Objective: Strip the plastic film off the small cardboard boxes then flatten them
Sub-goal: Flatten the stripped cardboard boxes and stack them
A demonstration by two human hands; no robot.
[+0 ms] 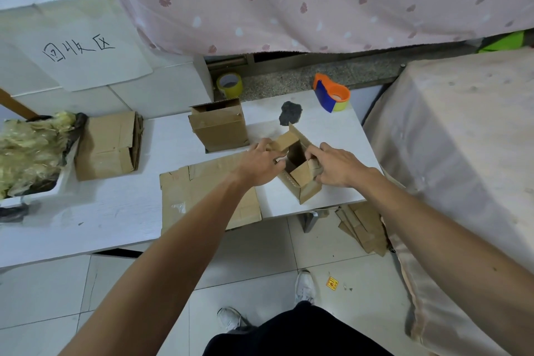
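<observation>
**We work the small box point(309, 189) open at the table's point(115, 211) front edge, near its right corner.**

Left to right: film scraps point(29, 150) at the left edge, a flat sheet point(208, 191), and an upright box point(219, 124) behind it. The left hand point(260, 165) grips one flap, and the right hand point(335, 165) pinches the opposite wall. We judge that an uneven pull could tear a flap or tip the small box off the edge. The upright box crowds the left hand.
</observation>
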